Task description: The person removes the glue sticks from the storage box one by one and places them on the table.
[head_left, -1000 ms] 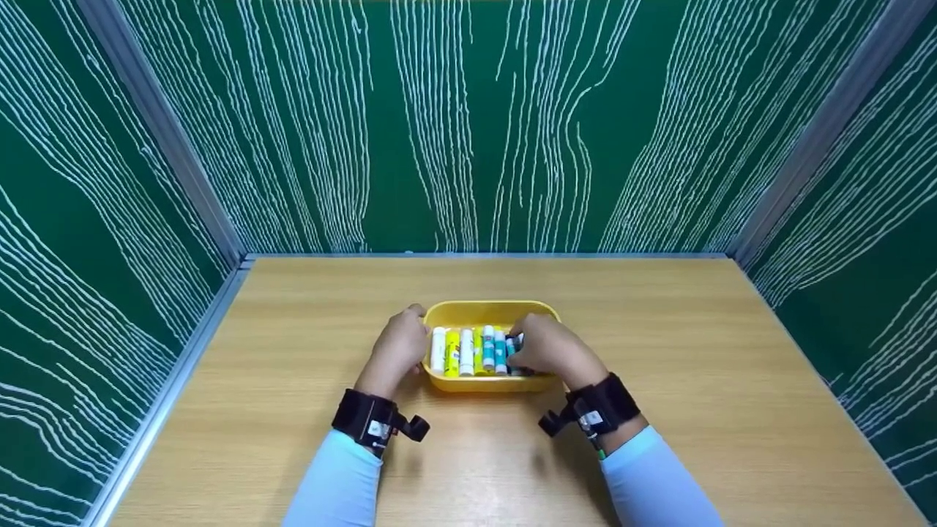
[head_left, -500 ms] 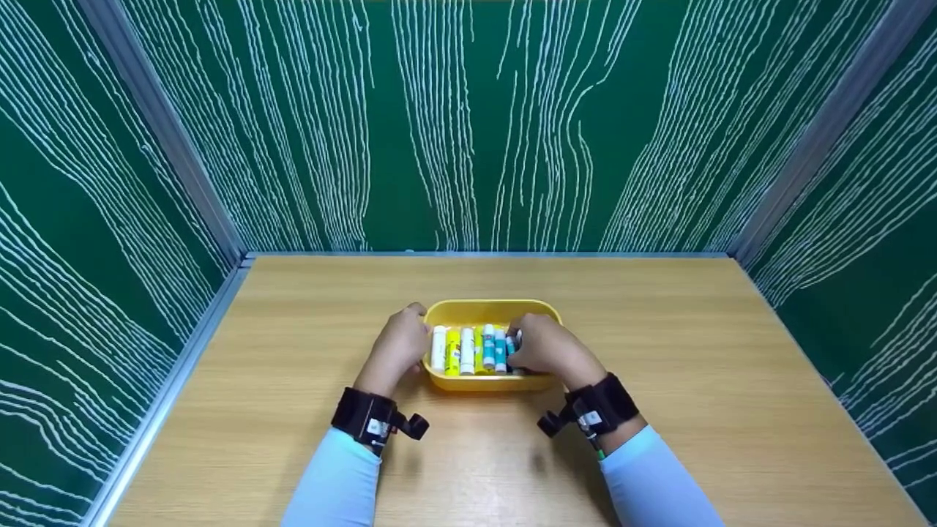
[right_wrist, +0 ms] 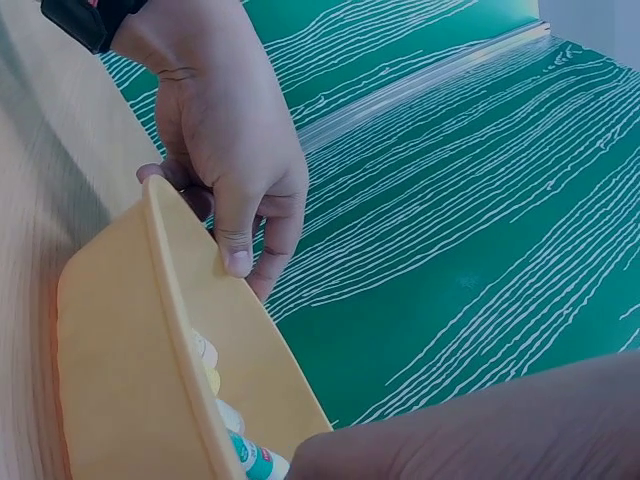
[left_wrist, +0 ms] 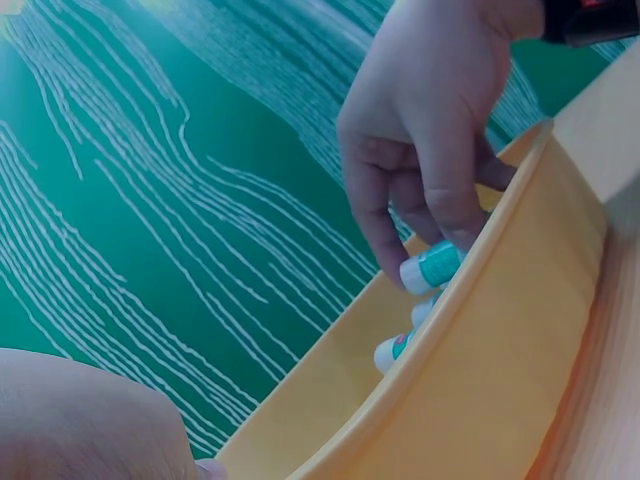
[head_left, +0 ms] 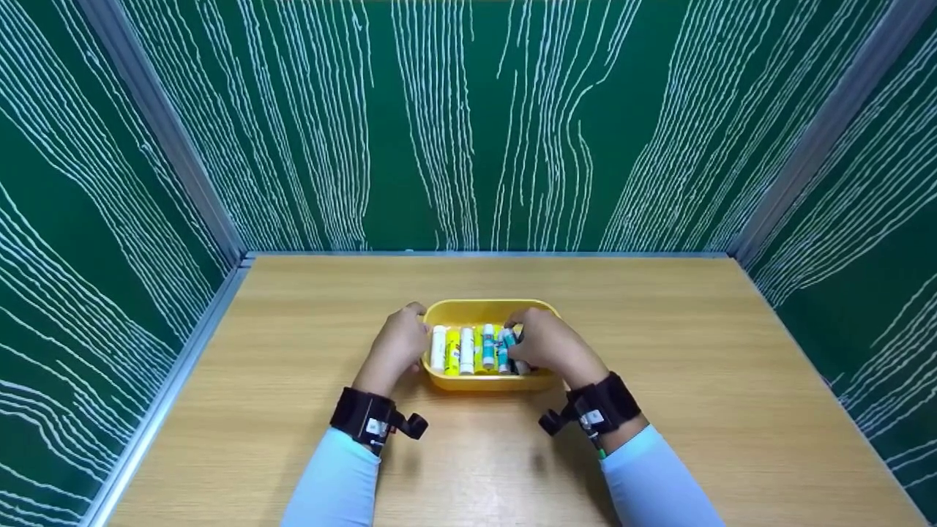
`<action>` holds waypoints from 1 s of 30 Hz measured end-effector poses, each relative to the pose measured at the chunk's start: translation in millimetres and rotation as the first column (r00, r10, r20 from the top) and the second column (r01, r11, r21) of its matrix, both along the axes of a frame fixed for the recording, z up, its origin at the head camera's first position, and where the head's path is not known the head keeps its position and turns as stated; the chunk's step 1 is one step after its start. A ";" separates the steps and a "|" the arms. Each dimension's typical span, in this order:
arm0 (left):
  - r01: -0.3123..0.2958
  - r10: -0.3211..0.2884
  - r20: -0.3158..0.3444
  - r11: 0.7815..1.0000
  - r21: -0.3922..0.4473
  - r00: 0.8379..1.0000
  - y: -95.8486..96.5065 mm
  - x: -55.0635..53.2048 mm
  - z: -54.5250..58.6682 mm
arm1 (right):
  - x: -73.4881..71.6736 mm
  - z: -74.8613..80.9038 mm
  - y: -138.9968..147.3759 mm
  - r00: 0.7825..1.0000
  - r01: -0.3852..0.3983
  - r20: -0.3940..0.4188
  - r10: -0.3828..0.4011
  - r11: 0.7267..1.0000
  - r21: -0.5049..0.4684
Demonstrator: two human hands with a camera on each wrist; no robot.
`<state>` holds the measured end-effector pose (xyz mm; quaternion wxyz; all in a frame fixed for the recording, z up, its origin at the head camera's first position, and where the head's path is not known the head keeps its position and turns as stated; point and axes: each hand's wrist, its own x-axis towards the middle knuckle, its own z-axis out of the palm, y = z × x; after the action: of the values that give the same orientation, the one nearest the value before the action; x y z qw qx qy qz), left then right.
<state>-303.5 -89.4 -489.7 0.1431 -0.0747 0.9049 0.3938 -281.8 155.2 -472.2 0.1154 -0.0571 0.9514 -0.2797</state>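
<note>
A yellow plastic tub (head_left: 468, 315) stands on the table with several glue sticks lying side by side in it. Some are white (head_left: 467, 351), some yellow (head_left: 453, 353), some teal with white ends (head_left: 488, 346). My left hand (head_left: 399, 340) grips the tub's left end; in the right wrist view its thumb (right_wrist: 237, 262) lies inside the rim. Reaching into the right end, my right hand (head_left: 545, 340) pinches a teal glue stick (left_wrist: 439, 264) between thumb and fingers, tilted above its neighbours. My right hand hides what lies at that end.
The wooden table (head_left: 468, 454) surrounds the tub on every side. Green walls (head_left: 505, 146) with wavy white lines rise behind and at both sides, joined by metal corner posts (head_left: 168, 132). Each wrist wears a black strap (head_left: 604, 402) with a camera.
The teal glue stick in my right hand has shifted slightly up and left, now tilted over the one beside it. My left hand and the tub have stayed put.
</note>
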 end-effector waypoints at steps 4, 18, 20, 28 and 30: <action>0.000 0.000 0.000 1.000 0.003 1.000 -0.3 -0.6 -0.9 | -0.8 1.1 1.2 1.000 0.008 -0.025 -0.009 1.000 -0.015; -0.003 0.003 -0.010 1.000 0.005 1.000 0.4 -0.7 -1.0 | -3.7 12.9 17.4 1.000 0.019 -0.014 -0.020 0.997 -0.069; -0.005 0.005 -0.010 1.000 0.006 1.000 0.5 -0.6 -0.9 | -3.9 15.0 20.7 1.000 0.021 -0.016 -0.023 0.997 -0.076; -0.010 0.010 -0.014 1.000 0.004 1.000 0.7 0.1 -0.2 | -5.3 23.1 36.0 0.999 0.022 -0.039 -0.027 0.992 -0.122; -0.010 0.010 -0.014 1.000 0.004 1.000 1.0 0.4 0.1 | -5.7 25.4 40.0 0.999 0.021 -0.036 -0.026 0.991 -0.133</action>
<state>-303.0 -88.4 -489.6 0.1348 -0.0759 0.9048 0.3968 -287.5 195.2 -446.7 0.0900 -0.0589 0.9334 -0.3424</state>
